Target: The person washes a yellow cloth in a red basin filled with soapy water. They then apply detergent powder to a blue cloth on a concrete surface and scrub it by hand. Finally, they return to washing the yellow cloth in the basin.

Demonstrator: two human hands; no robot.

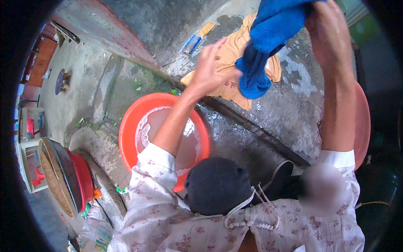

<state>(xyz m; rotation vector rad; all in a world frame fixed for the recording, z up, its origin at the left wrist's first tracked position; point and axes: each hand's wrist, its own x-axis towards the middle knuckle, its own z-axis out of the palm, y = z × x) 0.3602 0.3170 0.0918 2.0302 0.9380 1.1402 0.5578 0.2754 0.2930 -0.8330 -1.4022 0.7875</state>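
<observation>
A wet blue cloth garment hangs from my right hand, which grips it at the top right, where motion blurs the fingers. Its lower end is bunched and rests on an orange-tan shirt spread over the wet concrete. My left hand is over the left part of that shirt, fingers apart and holding nothing. A scrubbing brush with blue bristles and a tan handle lies on the concrete beyond it. Below my left forearm stands an orange plastic basin with cloudy, sudsy water.
A reddish basin is partly behind my right forearm. A dark gutter crosses the wet floor. At left are a woven tray leaning with a red basin, and a small stool. A wall rises at the upper left.
</observation>
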